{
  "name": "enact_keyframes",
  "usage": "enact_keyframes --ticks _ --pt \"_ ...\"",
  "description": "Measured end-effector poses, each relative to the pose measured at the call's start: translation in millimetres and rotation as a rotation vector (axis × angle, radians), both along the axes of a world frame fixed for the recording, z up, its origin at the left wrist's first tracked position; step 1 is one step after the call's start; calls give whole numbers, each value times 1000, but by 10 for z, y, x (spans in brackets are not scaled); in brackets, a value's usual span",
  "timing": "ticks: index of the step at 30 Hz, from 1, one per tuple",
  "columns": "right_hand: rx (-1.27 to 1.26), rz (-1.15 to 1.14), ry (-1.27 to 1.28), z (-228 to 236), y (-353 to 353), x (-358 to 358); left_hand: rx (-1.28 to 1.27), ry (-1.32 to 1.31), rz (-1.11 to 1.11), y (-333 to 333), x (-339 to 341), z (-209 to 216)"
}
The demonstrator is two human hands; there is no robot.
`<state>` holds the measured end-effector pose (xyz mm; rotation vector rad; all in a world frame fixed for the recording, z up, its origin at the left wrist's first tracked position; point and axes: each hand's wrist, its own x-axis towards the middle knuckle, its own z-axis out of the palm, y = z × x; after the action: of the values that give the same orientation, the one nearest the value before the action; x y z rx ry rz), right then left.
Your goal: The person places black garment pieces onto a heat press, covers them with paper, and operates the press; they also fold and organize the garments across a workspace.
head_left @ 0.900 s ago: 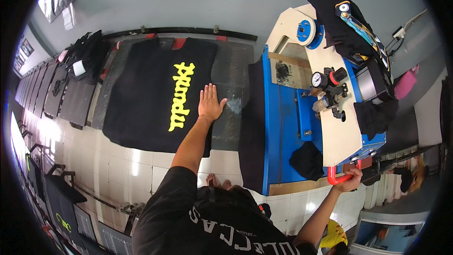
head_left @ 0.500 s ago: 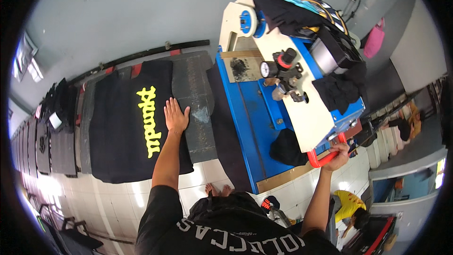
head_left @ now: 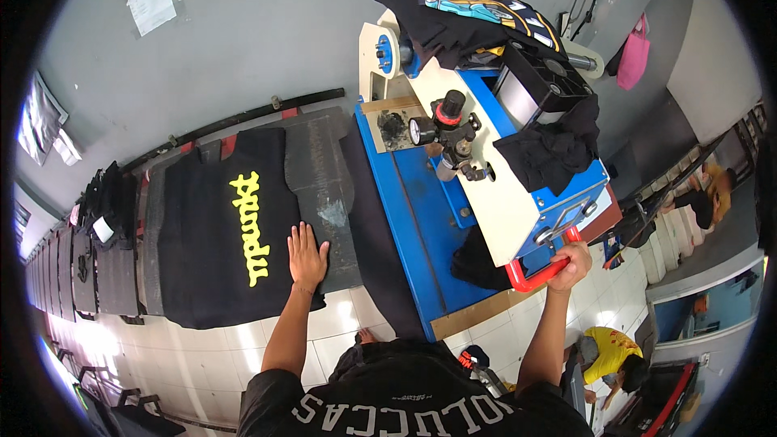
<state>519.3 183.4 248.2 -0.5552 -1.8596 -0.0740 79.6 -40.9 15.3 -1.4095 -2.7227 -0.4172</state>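
Note:
My left hand lies flat, fingers stretched out, at the right edge of a black garment piece with bright yellow lettering. That piece is spread over a dark, worn flat board and hangs past its near edge. On the right, my right hand is wrapped round the red handle of a blue and cream heat press machine. Under the machine's head, a dark cloth shows partly. A pressure gauge with a black knob sits on its cream arm.
Black garments, one with a colourful print, lie on top of the machine. A row of dark boards runs off to the left along the grey wall. Another person in a yellow shirt bends low at the lower right.
My left hand has slid toward me along the right edge of the black garment piece. My right hand keeps its hold on the red handle. The whole view has shifted slightly.

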Motion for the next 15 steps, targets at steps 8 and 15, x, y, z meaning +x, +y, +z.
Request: enact_keyframes --ticks 8,15 --pt "-134 -64 -35 -237 301 198 123 -198 -94 -470 326 -162" --pt "-364 -226 -165 -402 1097 533 404 -544 -18 -745 1323 -360"
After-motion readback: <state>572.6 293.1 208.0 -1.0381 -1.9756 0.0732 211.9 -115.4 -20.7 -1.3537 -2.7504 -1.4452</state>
